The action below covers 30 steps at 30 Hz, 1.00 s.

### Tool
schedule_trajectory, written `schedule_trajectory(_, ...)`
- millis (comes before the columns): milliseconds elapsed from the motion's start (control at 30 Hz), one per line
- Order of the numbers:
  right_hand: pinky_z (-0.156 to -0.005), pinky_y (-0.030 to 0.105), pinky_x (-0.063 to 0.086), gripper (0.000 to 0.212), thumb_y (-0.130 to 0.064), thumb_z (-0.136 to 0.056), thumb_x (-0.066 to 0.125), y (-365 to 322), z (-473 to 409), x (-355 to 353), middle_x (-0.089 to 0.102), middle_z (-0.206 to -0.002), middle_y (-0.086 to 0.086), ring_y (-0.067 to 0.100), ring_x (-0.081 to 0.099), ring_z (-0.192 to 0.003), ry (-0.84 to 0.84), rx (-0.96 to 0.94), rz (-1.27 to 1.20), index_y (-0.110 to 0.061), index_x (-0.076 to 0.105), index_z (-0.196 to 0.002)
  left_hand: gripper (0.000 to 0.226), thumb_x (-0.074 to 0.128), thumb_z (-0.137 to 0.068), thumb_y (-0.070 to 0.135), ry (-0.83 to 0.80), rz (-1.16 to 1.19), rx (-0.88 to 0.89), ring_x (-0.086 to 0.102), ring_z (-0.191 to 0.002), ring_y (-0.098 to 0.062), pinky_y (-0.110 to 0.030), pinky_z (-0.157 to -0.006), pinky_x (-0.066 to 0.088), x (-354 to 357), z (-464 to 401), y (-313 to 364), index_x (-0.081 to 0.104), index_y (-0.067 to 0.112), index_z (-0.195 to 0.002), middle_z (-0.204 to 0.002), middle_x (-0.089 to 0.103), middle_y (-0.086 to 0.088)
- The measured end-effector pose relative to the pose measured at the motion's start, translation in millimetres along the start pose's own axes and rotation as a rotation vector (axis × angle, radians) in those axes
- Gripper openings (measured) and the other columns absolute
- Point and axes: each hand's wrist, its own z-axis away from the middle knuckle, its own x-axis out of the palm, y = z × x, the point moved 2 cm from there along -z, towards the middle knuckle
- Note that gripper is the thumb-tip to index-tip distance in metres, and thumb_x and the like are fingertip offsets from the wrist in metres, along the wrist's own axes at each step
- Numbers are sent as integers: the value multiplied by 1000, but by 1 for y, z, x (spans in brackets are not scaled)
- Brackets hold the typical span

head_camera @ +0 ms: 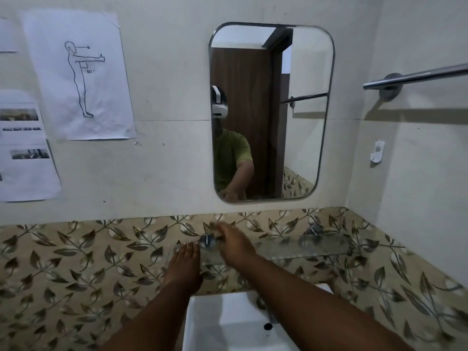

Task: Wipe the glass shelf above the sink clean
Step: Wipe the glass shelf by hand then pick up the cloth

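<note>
A: Glass shelf (304, 245) sits on the leaf-tiled wall, above the white sink (228, 323), below the mirror (291, 110).
B: Hands?
A: Left hand (186, 262) lies flat, fingers straight, on the shelf's left end. Right hand (234, 243) is on the shelf just beside it, by the left metal bracket (207, 240), w/ fingers curled; blurred, can't tell if it grips anything.
B: Rest of shelf?
A: Bare glass out to its right end.

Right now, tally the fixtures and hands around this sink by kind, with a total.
Mirror: 1
Glass shelf: 1
Towel rail: 1
Sink: 1
Hands: 2, left hand, right hand
Total: 6
</note>
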Motion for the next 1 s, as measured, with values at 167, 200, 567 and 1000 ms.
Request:
schedule_trajectory(167,-123,53,10,70,-59,-85,46,9,4,51,48,-152,3,24,40,-142,-223,-55,316,-26,43,-147,79,46,-95,33,28,7,16,9,-150,-26,-38,-122,10,1,-4,-4,2,7,-154,-164,9,-13)
schedule_trajectory(200,-124,53,3,75,-64,-87,41,10,3,55,41,-158,4,24,32,-147,-197,-78,367,-26,38,-151,77,44,-95,32,31,16,8,8,-150,-25,-37,-122,9,3,-5,-4,2,7,-154,-165,9,-12)
schedule_trajectory(567,-121,58,-2,113,-93,-71,-10,18,-8,73,10,-168,11,36,6,-154,-193,-84,596,-27,12,-160,75,37,-95,46,55,-82,22,-1,-151,-21,-54,-119,-6,3,-1,-12,1,21,-156,-166,4,-2)
schedule_trajectory(1000,-124,52,7,104,-86,-85,9,59,-3,34,19,-166,18,37,13,-152,-138,-93,664,-14,19,-159,88,54,-88,51,61,14,-2,5,-151,-26,-60,-118,11,4,1,-12,6,23,-156,-165,11,-3)
